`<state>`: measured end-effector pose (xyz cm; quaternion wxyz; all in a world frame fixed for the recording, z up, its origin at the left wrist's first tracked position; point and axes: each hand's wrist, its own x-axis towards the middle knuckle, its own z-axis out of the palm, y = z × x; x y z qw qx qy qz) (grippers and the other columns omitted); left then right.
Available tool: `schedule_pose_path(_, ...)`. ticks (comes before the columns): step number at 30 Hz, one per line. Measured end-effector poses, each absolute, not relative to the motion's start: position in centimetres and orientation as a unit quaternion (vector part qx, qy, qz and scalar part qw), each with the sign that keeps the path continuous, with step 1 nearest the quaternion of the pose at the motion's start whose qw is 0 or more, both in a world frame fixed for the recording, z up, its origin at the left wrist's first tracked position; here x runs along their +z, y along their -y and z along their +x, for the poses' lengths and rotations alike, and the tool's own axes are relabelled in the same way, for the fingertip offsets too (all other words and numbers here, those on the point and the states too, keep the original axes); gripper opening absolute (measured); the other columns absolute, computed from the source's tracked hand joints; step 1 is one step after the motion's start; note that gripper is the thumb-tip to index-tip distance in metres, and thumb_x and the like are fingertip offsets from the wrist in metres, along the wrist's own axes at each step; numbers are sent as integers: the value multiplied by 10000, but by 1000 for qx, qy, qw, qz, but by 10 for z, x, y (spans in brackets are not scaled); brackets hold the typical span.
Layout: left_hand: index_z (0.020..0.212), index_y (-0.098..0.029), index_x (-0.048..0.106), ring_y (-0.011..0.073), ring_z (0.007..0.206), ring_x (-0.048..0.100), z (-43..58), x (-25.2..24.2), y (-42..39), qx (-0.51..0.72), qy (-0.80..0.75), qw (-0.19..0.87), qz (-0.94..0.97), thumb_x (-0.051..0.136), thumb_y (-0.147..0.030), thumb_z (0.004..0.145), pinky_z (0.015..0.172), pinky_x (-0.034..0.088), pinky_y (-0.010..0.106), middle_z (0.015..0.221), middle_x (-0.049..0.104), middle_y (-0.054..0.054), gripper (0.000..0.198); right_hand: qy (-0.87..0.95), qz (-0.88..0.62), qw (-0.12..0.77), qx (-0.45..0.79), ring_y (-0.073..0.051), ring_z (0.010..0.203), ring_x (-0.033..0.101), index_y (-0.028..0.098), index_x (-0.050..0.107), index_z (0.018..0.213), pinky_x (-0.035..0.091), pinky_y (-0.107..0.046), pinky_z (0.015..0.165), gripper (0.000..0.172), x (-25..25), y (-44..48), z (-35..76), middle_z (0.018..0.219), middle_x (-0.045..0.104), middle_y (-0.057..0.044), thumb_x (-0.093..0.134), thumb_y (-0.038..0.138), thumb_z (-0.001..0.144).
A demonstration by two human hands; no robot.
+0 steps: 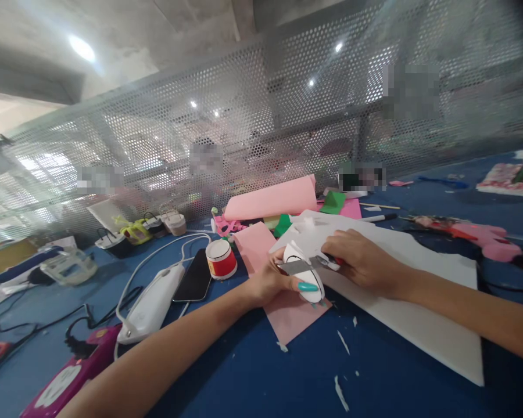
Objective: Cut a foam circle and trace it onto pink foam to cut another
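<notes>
Desk [261, 377] surface in deep blue is seen across the lower half of the frame, and it is backed by a perforated metal screen [244, 116] that fills the upper half. A large white foam sheet [418, 290] is laid flat from the centre towards the lower right, with a pink sheet [287, 316] beside it at the centre and a pink roll [270, 200] laid above that. Towards the lower left a white corded tool [152, 305] is rested, with a dark phone [194, 281] just beside it and a small red and white tub [220, 259] stood upright near the phone's upper end. At the centre, over the pink sheet, a white foam shape [314, 294] with a black outline is gripped by the left hand [270, 281], whose fingers are curled closed around it. A cutter [300, 266] is held by the right hand [361, 261], fingers wrapped tightly on its handle, and its grey blade is laid across the foam shape. Small white scraps [340, 395] are scattered on the desk below the hands.
</notes>
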<state>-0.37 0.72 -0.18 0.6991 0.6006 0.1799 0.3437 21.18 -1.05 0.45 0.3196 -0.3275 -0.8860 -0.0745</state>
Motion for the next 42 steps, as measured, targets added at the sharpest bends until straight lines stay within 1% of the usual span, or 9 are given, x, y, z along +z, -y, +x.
schedule_pose_path(3,959,-138,642,186,685,660,-3,-1,-6,344,-182,700,599,859,-232,508,611,534,285,807,691,56,510,887,-330,316,-67,-184,698,440,189,485,760,264,-301,658,114,5,10,212,710,545,-33,450,213,866)
schedule_pose_path(9,879,-150,646,141,673,624,-5,-2,-5,344,-222,675,614,885,-204,441,632,511,253,750,675,10,502,897,-325,290,-78,-185,695,418,184,484,770,259,-304,661,83,4,12,213,714,537,-38,450,176,846)
schedule_pose_path(16,892,-145,646,143,693,613,-5,-4,-5,334,-225,661,633,887,-272,446,647,501,258,767,669,22,523,899,-324,284,-77,-185,682,436,192,485,759,260,-308,653,146,7,13,213,700,546,-38,440,261,879)
schedule_pose_path(20,926,-156,637,141,694,610,-5,-4,-5,311,-225,662,644,885,-298,443,674,501,274,776,662,6,562,901,-322,279,-78,-183,680,439,197,489,761,266,-310,655,150,8,14,213,709,556,-40,444,272,882)
schedule_pose_path(23,907,-158,640,134,700,604,-5,-2,-4,310,-227,659,647,887,-281,434,688,497,273,773,657,-9,547,903,-319,276,-77,-184,686,440,196,484,763,261,-311,657,137,7,13,214,717,547,-41,447,253,881)
schedule_pose_path(29,930,-142,658,145,670,608,-5,1,-4,325,-223,675,624,879,-264,460,634,504,269,767,669,22,534,900,-318,293,-60,-181,691,434,191,482,765,259,-305,660,134,6,11,214,703,533,-30,452,253,879)
schedule_pose_path(32,873,-147,655,126,609,591,-5,0,-6,354,-204,690,598,880,-239,454,575,497,244,699,646,4,485,899,-317,297,-54,-179,693,436,191,482,751,262,-302,657,147,6,10,215,703,538,-30,455,261,878)
schedule_pose_path(38,867,-143,654,136,661,610,-7,-1,-7,292,-204,700,619,874,-181,455,621,517,251,747,671,17,468,902,-322,282,-51,-176,686,428,192,492,758,261,-302,661,115,6,12,214,697,531,-29,448,221,860)
schedule_pose_path(42,918,-146,645,126,609,604,-7,-1,-6,277,-195,711,616,880,-213,454,560,509,233,732,667,14,525,909,-313,272,-41,-173,679,434,190,500,760,264,-303,662,131,9,12,214,695,529,-29,437,221,871)
